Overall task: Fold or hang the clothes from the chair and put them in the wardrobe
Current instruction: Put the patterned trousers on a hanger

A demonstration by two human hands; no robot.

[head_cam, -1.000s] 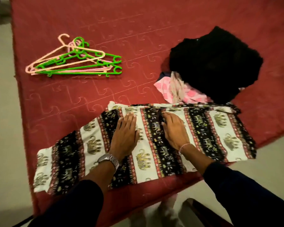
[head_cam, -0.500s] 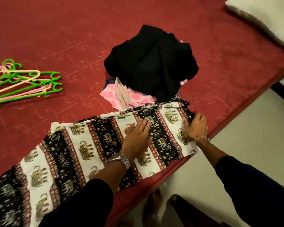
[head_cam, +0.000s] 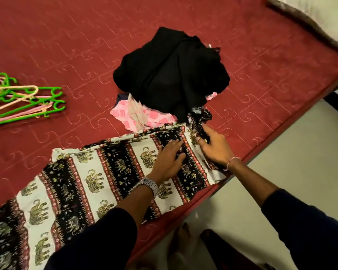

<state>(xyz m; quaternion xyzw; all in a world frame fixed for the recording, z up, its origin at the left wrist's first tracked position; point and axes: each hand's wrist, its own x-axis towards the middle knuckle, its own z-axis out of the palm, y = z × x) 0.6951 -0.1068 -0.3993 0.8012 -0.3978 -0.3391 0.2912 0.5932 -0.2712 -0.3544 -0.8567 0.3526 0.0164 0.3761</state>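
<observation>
Trousers (head_cam: pixel 98 184), thin elephant-print cloth, laid flat along bed (head_cam: pixel 66 36) front edge | left hand (head_cam: pixel 169 162) pressed flat on them | right hand (head_cam: pixel 215 147) pinching bunched end | black pile (head_cam: pixel 170 75) behind | plastic hangers (head_cam: pixel 23 100) at left edge

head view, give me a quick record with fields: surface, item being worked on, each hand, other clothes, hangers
surface: red bed cover
item being worked on: elephant-print cloth, spread flat along the near edge of the bed
left hand: fingers straight, pressing flat on the cloth
right hand: pinching the bunched end of the cloth
other clothes: black garment heaped on a pink patterned piece, just behind the cloth
hangers: green and pink hangers, far left on the bed, untouched
</observation>
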